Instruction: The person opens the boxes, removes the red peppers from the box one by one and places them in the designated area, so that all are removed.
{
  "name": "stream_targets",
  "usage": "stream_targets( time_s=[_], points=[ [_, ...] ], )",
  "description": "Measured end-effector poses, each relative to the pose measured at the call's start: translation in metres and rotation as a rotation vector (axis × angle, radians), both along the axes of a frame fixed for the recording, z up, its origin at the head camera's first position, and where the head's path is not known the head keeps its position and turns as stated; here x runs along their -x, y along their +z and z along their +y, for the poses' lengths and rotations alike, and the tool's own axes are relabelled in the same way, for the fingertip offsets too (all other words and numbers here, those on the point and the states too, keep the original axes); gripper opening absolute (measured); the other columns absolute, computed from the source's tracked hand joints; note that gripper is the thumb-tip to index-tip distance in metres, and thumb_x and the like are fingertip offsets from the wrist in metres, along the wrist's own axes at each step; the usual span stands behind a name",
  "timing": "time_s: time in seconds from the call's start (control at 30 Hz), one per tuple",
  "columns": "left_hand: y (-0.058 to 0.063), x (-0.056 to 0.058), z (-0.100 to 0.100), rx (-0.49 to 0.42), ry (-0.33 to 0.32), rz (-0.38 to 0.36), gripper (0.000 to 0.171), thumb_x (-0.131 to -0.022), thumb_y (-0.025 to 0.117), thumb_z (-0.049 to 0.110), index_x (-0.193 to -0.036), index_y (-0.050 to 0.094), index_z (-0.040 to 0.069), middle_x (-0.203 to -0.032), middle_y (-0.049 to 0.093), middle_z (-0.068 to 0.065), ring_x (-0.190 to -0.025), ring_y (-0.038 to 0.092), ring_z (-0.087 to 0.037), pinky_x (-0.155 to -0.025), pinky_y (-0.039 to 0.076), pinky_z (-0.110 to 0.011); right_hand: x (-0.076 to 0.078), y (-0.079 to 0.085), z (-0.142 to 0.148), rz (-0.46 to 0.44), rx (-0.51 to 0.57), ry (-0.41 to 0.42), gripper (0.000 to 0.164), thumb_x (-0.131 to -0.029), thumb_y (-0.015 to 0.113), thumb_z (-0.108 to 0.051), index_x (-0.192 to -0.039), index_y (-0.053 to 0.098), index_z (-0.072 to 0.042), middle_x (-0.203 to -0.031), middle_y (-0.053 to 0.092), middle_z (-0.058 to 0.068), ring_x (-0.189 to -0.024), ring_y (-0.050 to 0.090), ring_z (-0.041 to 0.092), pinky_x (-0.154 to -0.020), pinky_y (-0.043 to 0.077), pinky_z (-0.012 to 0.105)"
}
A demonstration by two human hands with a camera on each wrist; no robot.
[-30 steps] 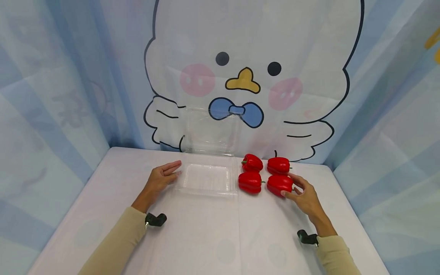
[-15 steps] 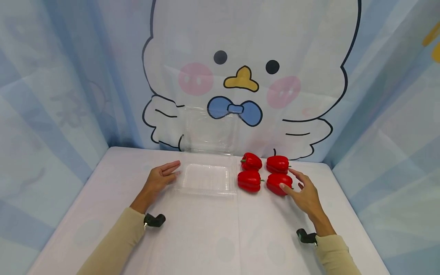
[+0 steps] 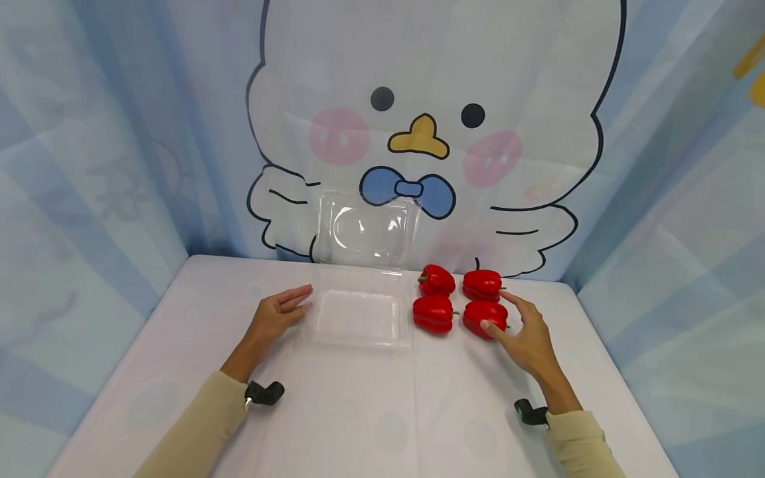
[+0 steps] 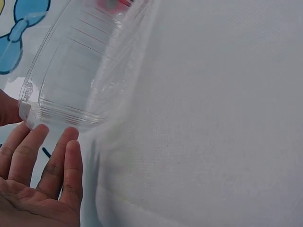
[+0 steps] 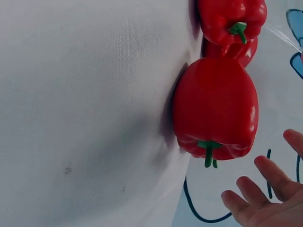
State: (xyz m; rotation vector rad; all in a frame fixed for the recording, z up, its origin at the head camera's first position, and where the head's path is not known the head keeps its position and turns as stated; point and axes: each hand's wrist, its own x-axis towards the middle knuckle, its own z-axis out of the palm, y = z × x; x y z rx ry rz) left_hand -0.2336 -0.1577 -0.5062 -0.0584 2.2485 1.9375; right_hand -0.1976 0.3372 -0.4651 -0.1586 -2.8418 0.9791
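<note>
A clear plastic clamshell box (image 3: 357,345) stands with its lid (image 3: 366,229) raised against the backdrop. My left hand (image 3: 277,318) pinches the box's left edge between thumb and fingertips; the other fingers lie fairly straight in the left wrist view (image 4: 42,175). Right of the box are several red bell peppers in two rows. My right hand (image 3: 528,338) is spread around the stem end of the front right bell pepper (image 3: 484,320). Its thumb overlaps that pepper in the head view; contact cannot be told. In the right wrist view its fingers (image 5: 277,179) stay apart from the pepper.
The front left pepper (image 3: 433,315) sits between the box and the front right one. Behind them lie two more, the back left pepper (image 3: 437,281) and back right pepper (image 3: 481,285). A white cloth (image 3: 335,411) covers the table; a printed curtain (image 3: 538,79) rises behind.
My left hand and the box have shifted slightly toward me, and the lid's tilt and reflections have changed. My right thumb has moved a little left over the front right pepper.
</note>
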Motion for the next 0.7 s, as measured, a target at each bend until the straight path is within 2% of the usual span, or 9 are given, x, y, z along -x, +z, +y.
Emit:
stream_targets(
  time_s=[0.27,0.47,0.7],
  points=[
    [0.002,-0.017,-0.002,0.001,-0.014,0.024,0.055,-0.104,0.069,0.017,-0.157,0.053,0.014,-0.16,0.055,-0.003,-0.154,0.047,-0.02,-0.122,0.04,-0.033,-0.004,0.002,-0.002,0.019,-0.053,0.028,0.093,-0.089,0.084,-0.043,-0.166,0.037,-0.021,-0.171,0.034,0.022,-0.154,0.033,0.051,-0.109,0.043,0.079],
    [0.001,-0.029,0.0,0.034,-0.001,0.033,0.053,-0.104,0.069,0.018,-0.156,0.055,0.014,-0.159,0.056,-0.002,-0.155,0.046,-0.021,-0.125,0.037,-0.039,-0.005,0.002,-0.004,0.019,-0.098,0.056,0.093,-0.088,0.086,-0.041,-0.165,0.038,-0.02,-0.172,0.031,0.023,-0.154,0.03,0.051,-0.108,0.043,0.08],
    [-0.001,-0.046,0.001,0.052,0.025,0.055,0.052,-0.104,0.069,0.018,-0.154,0.057,0.014,-0.158,0.057,-0.002,-0.155,0.046,-0.022,-0.122,0.039,-0.038,-0.006,0.003,-0.006,0.037,-0.142,0.086,0.093,-0.087,0.085,-0.044,-0.165,0.04,-0.019,-0.172,0.03,0.024,-0.153,0.028,0.052,-0.106,0.045,0.08]
  ],
)
